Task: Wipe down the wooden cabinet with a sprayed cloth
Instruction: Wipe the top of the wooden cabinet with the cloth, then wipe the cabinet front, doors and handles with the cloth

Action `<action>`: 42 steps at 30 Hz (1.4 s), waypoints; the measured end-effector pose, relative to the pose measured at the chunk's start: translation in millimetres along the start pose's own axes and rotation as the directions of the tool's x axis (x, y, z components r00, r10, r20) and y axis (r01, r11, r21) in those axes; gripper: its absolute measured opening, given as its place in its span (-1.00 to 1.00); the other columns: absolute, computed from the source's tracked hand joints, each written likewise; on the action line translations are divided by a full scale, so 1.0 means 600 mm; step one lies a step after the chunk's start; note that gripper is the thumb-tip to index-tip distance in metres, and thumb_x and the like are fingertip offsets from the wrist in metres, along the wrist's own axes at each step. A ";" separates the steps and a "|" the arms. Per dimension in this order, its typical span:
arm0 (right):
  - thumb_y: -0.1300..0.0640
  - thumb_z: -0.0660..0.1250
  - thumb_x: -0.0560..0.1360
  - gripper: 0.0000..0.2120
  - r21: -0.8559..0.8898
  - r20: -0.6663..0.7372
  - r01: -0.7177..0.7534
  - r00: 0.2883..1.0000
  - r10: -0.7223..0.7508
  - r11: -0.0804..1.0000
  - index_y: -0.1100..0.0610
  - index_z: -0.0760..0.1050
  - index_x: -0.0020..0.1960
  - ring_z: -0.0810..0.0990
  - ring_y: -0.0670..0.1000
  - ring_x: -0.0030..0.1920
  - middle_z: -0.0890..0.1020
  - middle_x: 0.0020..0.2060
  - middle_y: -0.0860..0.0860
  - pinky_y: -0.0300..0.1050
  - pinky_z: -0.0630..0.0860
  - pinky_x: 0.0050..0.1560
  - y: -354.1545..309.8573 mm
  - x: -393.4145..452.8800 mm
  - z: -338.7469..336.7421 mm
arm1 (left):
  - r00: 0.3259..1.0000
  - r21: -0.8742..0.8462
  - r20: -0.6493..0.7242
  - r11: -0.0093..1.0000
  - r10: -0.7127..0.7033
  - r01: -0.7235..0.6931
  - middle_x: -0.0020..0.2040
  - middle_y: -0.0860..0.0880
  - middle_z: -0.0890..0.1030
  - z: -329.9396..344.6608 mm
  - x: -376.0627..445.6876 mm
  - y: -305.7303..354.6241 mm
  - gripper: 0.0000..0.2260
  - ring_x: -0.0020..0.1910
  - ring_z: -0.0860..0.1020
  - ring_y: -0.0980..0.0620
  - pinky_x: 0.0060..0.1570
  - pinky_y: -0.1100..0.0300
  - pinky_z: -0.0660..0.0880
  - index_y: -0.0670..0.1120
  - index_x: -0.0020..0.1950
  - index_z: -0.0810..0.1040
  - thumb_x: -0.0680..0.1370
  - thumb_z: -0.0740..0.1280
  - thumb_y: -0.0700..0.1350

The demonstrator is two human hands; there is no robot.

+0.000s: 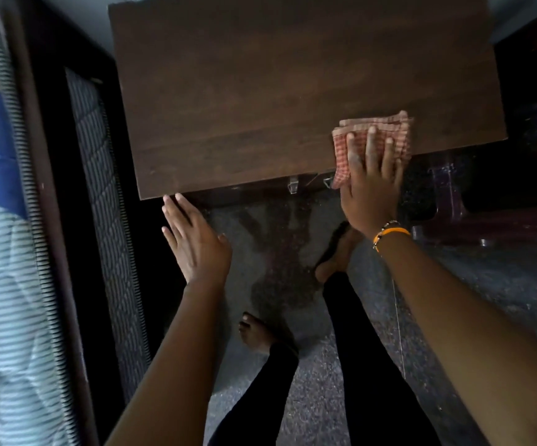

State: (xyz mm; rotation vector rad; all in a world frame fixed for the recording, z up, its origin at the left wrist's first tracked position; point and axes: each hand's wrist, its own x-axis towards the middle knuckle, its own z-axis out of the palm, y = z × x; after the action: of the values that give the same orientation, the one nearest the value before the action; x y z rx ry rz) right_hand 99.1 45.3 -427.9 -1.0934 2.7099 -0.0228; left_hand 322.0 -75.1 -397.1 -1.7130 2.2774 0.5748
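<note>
The dark brown wooden cabinet (260, 91) fills the upper middle of the head view, seen from above. A folded red-and-white checked cloth (386, 130) lies on its near right part and hangs over the front edge. My right hand (370, 188) lies flat on the cloth with fingers spread, pressing it onto the top. My left hand (193, 239) is flat and empty, fingers together, its fingertips at the cabinet's near left corner.
A bed with a striped mattress (0, 252) and dark frame (55, 220) runs along the left. A dark plastic chair (453, 194) stands to the right of the cabinet. My bare feet stand on the speckled floor (309, 397) below the cabinet front.
</note>
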 end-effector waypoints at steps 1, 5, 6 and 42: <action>0.10 0.11 0.44 -0.36 -0.001 -0.009 0.023 1.000 -0.023 1.000 0.00 0.09 0.51 0.10 0.27 0.48 0.10 0.52 0.11 0.27 0.15 0.39 -0.013 -0.003 0.002 | 1.000 -0.049 -0.009 0.999 -0.020 0.020 0.52 -0.28 -0.14 0.000 0.009 -0.011 -0.17 0.52 -0.08 -0.21 0.47 -0.06 -0.03 -0.28 0.50 -0.15 0.45 0.36 -0.15; 0.26 0.22 0.43 -0.35 -0.027 -0.094 0.192 0.976 -0.194 0.981 -0.03 0.18 0.48 0.24 0.25 0.43 0.20 0.50 0.07 0.19 0.24 0.34 -0.092 -0.016 0.020 | 0.994 -0.264 -0.042 0.961 -0.100 0.085 0.54 -0.23 -0.11 0.000 0.040 -0.058 -0.18 0.51 -0.01 -0.20 0.47 0.00 0.07 -0.26 0.51 -0.18 0.48 0.33 -0.20; 0.26 0.22 0.43 -0.36 -0.033 -0.111 0.229 0.967 -0.231 0.973 -0.05 0.21 0.47 0.29 0.25 0.41 0.23 0.49 0.06 0.16 0.27 0.31 -0.120 -0.017 0.025 | 0.994 -0.303 -0.045 0.949 -0.101 0.083 0.54 -0.21 -0.08 0.003 0.047 -0.071 -0.19 0.52 0.00 -0.18 0.47 -0.01 0.09 -0.24 0.51 -0.19 0.48 0.32 -0.21; 0.25 0.18 0.59 -0.58 -0.430 -0.731 0.522 0.277 -0.623 0.737 -0.07 0.36 0.38 0.42 0.10 0.23 0.50 0.31 -0.04 0.08 0.25 0.27 -0.140 0.051 0.160 | 0.974 -0.953 -0.211 0.239 -0.077 -0.188 0.22 -0.05 0.58 0.163 0.167 -0.180 -0.41 0.22 0.52 0.06 0.25 0.01 0.47 -0.10 0.31 0.48 0.38 0.08 -0.50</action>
State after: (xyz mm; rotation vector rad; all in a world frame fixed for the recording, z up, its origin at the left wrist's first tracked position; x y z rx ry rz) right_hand 155.3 -30.1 -519.4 -2.6676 2.7741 -0.7472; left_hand 391.9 -143.9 -544.3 -2.1685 2.1570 2.3834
